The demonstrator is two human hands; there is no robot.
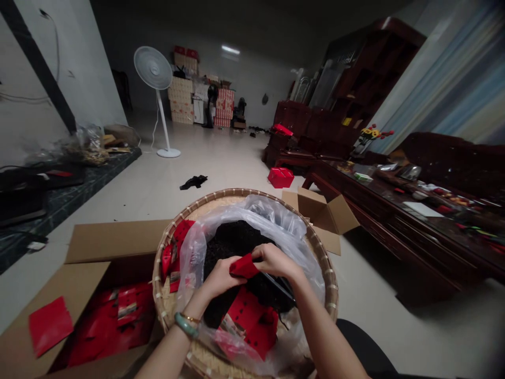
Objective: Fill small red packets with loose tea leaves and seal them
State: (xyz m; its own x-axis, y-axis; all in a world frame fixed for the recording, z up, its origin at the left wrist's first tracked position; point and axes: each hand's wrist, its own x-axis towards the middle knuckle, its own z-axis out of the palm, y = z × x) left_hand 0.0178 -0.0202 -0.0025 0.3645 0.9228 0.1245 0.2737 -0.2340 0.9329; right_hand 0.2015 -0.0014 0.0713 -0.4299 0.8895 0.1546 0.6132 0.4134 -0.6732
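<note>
**Red packet [243, 266] gripped over dark tea**

The packet sits between both hands, above what looks like loose black tea [236, 245] in a clear plastic bag [197, 247]. Left hand [223, 279] closes on its near end; right hand [276, 260] pinches the far corner. The bag lies in a round bamboo tray [232, 193], beside a cardboard box [114, 242] holding more red packets [112, 321].
</note>
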